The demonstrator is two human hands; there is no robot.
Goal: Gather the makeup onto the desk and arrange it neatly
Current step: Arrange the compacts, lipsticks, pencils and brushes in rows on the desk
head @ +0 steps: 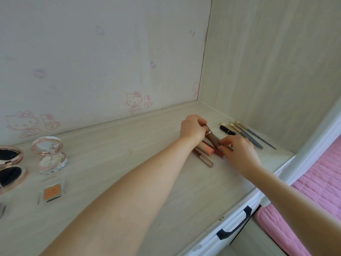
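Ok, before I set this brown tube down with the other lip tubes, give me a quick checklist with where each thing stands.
1. Brown tube held at both ends: ok, left hand at the far end, right hand at the near end.
2. Lip tubes lying side by side: ok, roughly parallel.
3. Brown tube lined up with them: cannot tell, the hands hide it.
4. Brushes in their own row: ok, to the right, apart from the tubes.
5. Compacts out of the way: ok, far left of the desk.
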